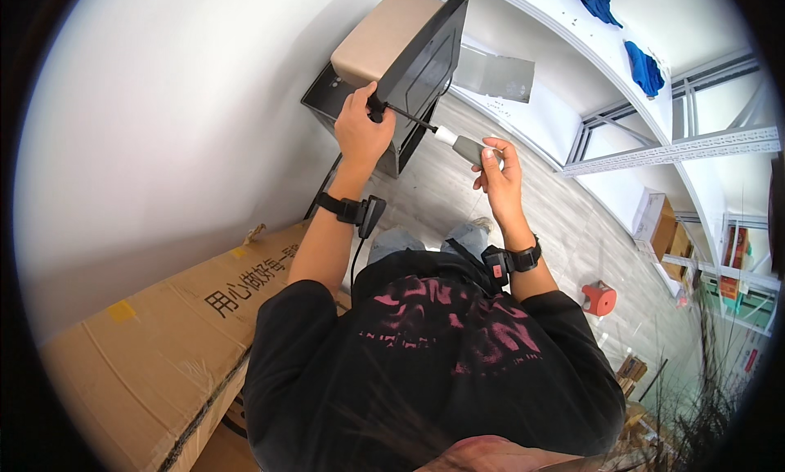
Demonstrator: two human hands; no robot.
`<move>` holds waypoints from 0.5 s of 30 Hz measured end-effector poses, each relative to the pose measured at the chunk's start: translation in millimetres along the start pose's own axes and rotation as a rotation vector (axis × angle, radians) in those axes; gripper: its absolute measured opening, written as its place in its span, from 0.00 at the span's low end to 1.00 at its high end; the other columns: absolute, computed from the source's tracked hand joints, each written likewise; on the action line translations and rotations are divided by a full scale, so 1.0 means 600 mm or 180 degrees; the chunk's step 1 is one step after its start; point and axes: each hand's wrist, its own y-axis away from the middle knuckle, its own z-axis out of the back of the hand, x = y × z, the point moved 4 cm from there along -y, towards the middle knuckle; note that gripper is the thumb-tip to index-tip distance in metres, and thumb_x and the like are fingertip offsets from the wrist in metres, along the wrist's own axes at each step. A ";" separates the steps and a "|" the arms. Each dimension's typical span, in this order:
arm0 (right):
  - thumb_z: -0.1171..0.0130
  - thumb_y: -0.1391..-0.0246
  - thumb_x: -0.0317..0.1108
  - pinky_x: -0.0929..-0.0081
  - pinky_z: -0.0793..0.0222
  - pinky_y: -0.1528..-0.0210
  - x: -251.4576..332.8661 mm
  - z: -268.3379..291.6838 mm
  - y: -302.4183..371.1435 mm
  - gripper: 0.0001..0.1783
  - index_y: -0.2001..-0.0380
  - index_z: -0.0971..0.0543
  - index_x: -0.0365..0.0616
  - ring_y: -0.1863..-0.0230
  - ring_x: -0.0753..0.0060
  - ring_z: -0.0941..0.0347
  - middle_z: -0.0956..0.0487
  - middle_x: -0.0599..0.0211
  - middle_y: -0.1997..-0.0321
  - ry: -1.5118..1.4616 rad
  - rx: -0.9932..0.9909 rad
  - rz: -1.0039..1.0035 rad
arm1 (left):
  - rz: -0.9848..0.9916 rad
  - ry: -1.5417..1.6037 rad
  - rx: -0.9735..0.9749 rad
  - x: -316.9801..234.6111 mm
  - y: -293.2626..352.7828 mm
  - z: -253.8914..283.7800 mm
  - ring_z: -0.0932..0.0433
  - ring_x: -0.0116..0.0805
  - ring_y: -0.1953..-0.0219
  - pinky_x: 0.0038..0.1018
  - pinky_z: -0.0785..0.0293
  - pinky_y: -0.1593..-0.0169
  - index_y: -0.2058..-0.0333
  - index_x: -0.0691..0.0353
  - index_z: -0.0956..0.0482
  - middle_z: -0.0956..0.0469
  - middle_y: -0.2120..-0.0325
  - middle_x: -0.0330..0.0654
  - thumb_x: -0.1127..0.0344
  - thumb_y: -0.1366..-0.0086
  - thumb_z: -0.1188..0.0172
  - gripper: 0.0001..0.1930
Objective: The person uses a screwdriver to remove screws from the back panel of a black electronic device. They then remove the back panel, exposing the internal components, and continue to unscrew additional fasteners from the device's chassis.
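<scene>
My right hand (500, 165) grips the grey end of a screwdriver (467, 149) with a white collar and a long dark shaft. The shaft points up and left, its tip reaching the lower corner of a black panel (413, 63). Fingers of my left hand (365, 129) close round a small black part (376, 108) at that corner, beside the tip. Whether the tip sits in a screw is hidden. A beige rounded block (384, 35) is joined to the panel's back. Beneath them stands a black open-framed cabinet (327, 93).
A long cardboard box (163, 325) lies along the white wall at left. White shelving (670, 149) with blue cloths (644, 69) runs along the right. A grey sheet (495, 73) lies near the panel. A red stool (599, 299) stands on the wood-look floor (564, 235).
</scene>
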 end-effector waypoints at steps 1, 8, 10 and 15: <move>0.48 0.40 0.40 0.84 0.32 0.79 -0.002 0.000 0.000 0.16 0.54 0.31 0.41 0.68 0.79 0.29 0.30 0.67 0.66 -0.0039 0.0012 -0.0034 | -0.0006 0.0006 -0.0017 0.000 0.001 0.000 0.26 0.31 0.74 0.28 0.27 0.68 0.57 0.60 0.25 0.25 0.70 0.38 0.71 0.55 0.37 0.21; 0.46 0.41 0.38 0.84 0.33 0.79 0.000 0.017 -0.001 0.11 0.62 0.27 0.41 0.75 0.80 0.30 0.27 0.68 0.69 -0.0143 -0.0361 0.0266 | -0.0071 0.0176 -0.0104 -0.004 0.002 0.004 0.26 0.35 0.75 0.31 0.28 0.70 0.58 0.60 0.25 0.27 0.75 0.39 0.70 0.55 0.37 0.21; 0.46 0.41 0.37 0.84 0.35 0.81 -0.003 0.037 -0.006 0.10 0.64 0.26 0.42 0.79 0.81 0.31 0.26 0.68 0.72 -0.0302 -0.0534 0.0164 | 0.0034 0.0226 -0.0158 0.000 -0.002 0.004 0.26 0.34 0.75 0.30 0.28 0.69 0.58 0.59 0.25 0.27 0.75 0.39 0.70 0.55 0.37 0.21; 0.48 0.40 0.40 0.84 0.38 0.83 -0.012 0.082 -0.012 0.11 0.65 0.26 0.42 0.83 0.81 0.34 0.26 0.66 0.76 -0.0669 -0.0677 -0.0241 | 0.0086 0.0346 0.0003 0.004 -0.002 0.000 0.27 0.36 0.72 0.29 0.29 0.68 0.56 0.62 0.26 0.28 0.73 0.41 0.70 0.53 0.37 0.22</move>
